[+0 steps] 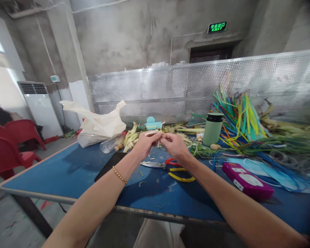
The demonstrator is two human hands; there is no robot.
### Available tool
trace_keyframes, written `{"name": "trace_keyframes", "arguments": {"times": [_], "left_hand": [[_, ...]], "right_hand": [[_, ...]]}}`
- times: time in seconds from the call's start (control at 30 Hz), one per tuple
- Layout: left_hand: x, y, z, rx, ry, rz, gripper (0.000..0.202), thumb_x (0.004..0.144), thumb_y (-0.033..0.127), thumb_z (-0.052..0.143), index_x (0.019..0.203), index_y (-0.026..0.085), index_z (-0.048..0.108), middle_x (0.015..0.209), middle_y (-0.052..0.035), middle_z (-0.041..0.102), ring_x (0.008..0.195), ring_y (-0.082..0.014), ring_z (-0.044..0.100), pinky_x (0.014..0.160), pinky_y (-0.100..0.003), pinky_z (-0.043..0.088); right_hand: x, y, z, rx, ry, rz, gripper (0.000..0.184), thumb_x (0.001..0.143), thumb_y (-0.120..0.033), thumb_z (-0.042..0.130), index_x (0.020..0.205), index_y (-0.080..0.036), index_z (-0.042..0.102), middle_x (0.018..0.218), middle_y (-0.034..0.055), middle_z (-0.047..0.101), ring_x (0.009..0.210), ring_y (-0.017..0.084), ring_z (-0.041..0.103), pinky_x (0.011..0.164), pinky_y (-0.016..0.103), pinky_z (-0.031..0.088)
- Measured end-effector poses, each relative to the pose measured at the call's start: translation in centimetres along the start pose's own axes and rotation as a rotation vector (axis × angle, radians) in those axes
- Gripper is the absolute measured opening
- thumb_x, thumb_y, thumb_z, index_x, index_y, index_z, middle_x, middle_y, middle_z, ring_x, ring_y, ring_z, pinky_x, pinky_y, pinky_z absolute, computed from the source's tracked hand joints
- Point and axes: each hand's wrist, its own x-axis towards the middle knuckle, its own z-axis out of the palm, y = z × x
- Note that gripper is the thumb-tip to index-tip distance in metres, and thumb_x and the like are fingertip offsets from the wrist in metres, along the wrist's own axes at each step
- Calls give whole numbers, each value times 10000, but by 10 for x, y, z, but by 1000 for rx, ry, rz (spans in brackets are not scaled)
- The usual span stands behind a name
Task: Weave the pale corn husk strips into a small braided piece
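Both my hands are raised together above the blue table [67, 172]. My left hand [145, 144] pinches a pale strip of corn husk [155, 133] between thumb and fingers; a gold bead bracelet [119, 175] is on that wrist. My right hand [174, 144] grips the other end of the same strip, fingers curled. Below the hands lie scissors with a red handle [158, 164] and yellow-handled pliers [181, 175]. More corn husks [130, 137] are piled just behind the hands.
A green cylinder bottle [213, 129], a bundle of coloured plastic strips [237, 117], a magenta box [245, 181], a white plastic bag [98, 125], a clear bottle [110, 143] and a black tablet [111, 165] sit on the table. Perforated metal screen [196, 89] behind; red chairs [12, 141] left.
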Motion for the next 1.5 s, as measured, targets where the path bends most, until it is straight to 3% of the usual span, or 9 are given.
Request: {"name": "trace_keyframes", "arguments": {"times": [0.13,0.23,0.5,1.13,1.33,1.5], "left_hand": [[0,-5,1,41,81,17,240,585,277,788,662,84,669,560,-10,543,497,-55,376,477,-229,271],[0,-9,2,49,132,33,230,567,271,792,656,93,678,597,-31,591,553,-87,455,516,-236,331],[0,-9,2,76,156,63,206,573,279,783,644,111,687,629,-58,633,665,-155,547,609,-275,424],[3,-12,1,29,151,84,220,558,273,769,670,96,703,641,-61,650,653,-161,558,665,-309,438],[3,-10,2,13,148,91,210,557,264,773,663,99,698,644,-57,649,623,-140,535,631,-287,413],[7,-7,-7,-8,100,13,250,540,264,798,669,82,685,599,-40,612,547,-92,461,530,-242,323]], "right_hand": [[1,2,1,-96,14,-59,170,680,-282,510,547,-177,493,525,-22,489,509,100,424,502,224,339],[1,3,3,-126,20,-78,169,673,-272,495,534,-183,459,513,-30,451,507,97,393,496,224,319],[0,2,6,-102,33,-78,182,658,-281,496,518,-192,423,490,-40,388,488,92,333,472,235,272],[-3,0,8,-168,23,-137,189,680,-266,482,517,-188,426,471,-51,353,466,82,306,471,231,254],[-1,2,10,-178,21,-172,196,704,-249,482,523,-188,434,486,-44,381,473,87,329,481,234,275],[3,10,4,-191,-33,-183,253,776,-308,504,560,-177,504,516,-15,484,502,105,421,503,234,327]]}}
